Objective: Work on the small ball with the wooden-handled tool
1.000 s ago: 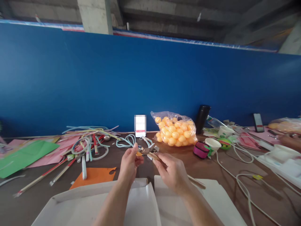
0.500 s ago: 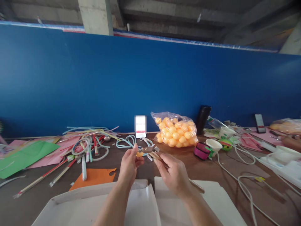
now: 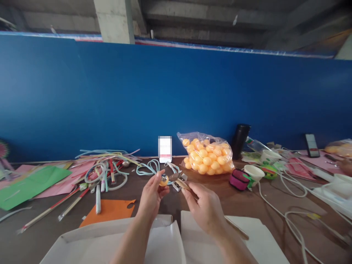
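My left hand (image 3: 152, 194) is closed around an orange ball (image 3: 164, 182) held between thumb and fingers. A dark, shiny patch covers the upper part of the ball. My right hand (image 3: 205, 206) grips a long wooden-handled tool (image 3: 183, 184), its flat grey-brown tip pointing at the ball with a small gap between them. The handle runs back under my right wrist. Behind the tool's tip lies a small silvery box-like piece (image 3: 177, 187), partly hidden. Below my hands are white sheets or trays (image 3: 90, 240).
A clear bag of orange balls (image 3: 207, 157) stands behind my right hand. A phone (image 3: 165, 150) leans on the blue partition (image 3: 165, 91). Coloured tubes and sticks (image 3: 104, 172) lie left. At right are a black bottle (image 3: 241, 141), a paper cup (image 3: 253, 173) and white cables (image 3: 291, 223).
The tool's tip has drawn back from the ball, opening a gap. The ball now shows its dark, shiny patch toward me. The view has shifted slightly.
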Available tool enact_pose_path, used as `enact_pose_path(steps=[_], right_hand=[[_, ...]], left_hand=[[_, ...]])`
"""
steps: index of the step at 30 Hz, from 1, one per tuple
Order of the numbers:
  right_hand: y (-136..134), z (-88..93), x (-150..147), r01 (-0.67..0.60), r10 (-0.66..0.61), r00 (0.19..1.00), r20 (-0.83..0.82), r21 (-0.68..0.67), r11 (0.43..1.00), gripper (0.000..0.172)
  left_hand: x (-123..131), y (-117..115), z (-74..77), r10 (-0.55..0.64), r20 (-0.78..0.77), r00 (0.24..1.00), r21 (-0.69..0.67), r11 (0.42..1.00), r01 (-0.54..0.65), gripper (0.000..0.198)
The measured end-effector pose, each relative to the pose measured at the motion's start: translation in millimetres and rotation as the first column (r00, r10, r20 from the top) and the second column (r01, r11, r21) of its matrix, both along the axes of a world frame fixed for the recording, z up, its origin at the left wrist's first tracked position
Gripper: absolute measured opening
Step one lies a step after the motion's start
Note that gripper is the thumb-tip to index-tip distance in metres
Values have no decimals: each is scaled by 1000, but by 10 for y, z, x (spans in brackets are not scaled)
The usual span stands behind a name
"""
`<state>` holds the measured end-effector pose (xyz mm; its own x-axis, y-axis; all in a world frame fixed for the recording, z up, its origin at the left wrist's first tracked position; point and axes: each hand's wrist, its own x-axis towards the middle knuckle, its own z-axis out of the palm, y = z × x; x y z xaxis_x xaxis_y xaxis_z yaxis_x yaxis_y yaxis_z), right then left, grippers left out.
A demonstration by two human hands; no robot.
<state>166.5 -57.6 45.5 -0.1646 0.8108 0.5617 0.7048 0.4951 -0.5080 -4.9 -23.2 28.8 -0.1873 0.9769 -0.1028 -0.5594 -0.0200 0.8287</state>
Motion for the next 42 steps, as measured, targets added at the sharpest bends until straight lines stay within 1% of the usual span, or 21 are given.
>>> enact_pose_path(steps=[6,10,15,17,20,23,25,28,32,36,42], right_hand=[[52,-62,8,39,-39,999,24,-8,999,23],[53,-81,-9,44,-44,999,21,-12,999,22],[68,-96,-3,47,-47,999,-10,11,999,22],[82,-94,10,51,-50,999,-21,18,999,22],[89,-83,26,49,-47,998,-43,62,997,23],[77,-70,32,20,-14,998,-57,109,994,25],[73,-67,31,7,-3,999,-39,101,995,25],[78,-69,29,22,-22,1000,-8,71,997,25],[74,-64,29,12,-10,1000,-29,71,997,26],[54,-45,17,9,-9,1000,-4,52,999,25],[55,-38,7,14,-13,1000,-6,72,997,26]], left_hand=[[6,49,-81,-35,99,995,14,999,34,37],[27,42,-84,-79,130,988,40,996,74,37],[58,56,-97,-130,113,985,55,991,124,36],[69,73,-116,-131,105,986,56,990,126,33],[84,86,-139,-118,102,988,43,992,115,29],[94,80,-141,-130,94,987,63,990,124,29],[95,72,-134,-145,81,986,76,987,139,32],[93,63,-125,-152,64,986,65,987,147,34],[92,47,-122,-160,56,986,68,985,156,35],[95,42,-116,-148,50,988,60,988,145,34],[98,48,-104,-153,45,987,68,986,150,35]])
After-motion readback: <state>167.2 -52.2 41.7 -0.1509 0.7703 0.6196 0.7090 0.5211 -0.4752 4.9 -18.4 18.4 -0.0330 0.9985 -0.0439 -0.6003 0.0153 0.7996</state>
